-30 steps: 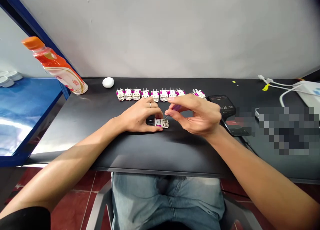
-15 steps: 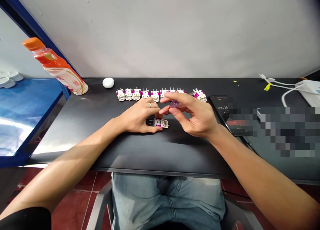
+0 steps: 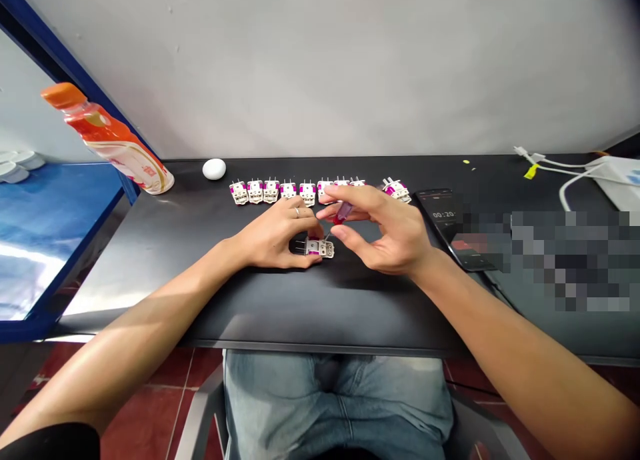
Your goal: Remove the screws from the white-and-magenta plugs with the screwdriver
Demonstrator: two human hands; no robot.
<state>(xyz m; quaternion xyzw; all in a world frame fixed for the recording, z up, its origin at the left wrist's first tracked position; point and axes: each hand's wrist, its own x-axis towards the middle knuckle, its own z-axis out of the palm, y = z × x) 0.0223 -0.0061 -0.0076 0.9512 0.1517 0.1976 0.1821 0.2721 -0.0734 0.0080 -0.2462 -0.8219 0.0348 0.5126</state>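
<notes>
The left hand (image 3: 277, 233) grips a small white-and-purple plug unit (image 3: 313, 248) between thumb and fingers, pressing it down on the worktop (image 3: 280, 307) in front of the person. The unit lies on its side with its metal pins pointing left toward the palm and its open end facing right. That end shows small compartments with metal parts in them, too small to make out.

The right hand (image 3: 387, 233) is curled loosely about a small screwdriver (image 3: 344, 212) with a purple-and-red handle; its thin shaft slants down to the unit, though whether the tip touches cannot be told.

Behind the hands, similar units (image 3: 255, 191) stand in a row, partly hidden by fingers, and another unit (image 3: 398, 191) lies apart at the right end. A capped bottle (image 3: 120, 147) with an orange label stands at the back left; its contents cannot be made out. A white egg-shaped object (image 3: 214, 169) sits near it. A phone (image 3: 440, 223) lies right of the right hand.
</notes>
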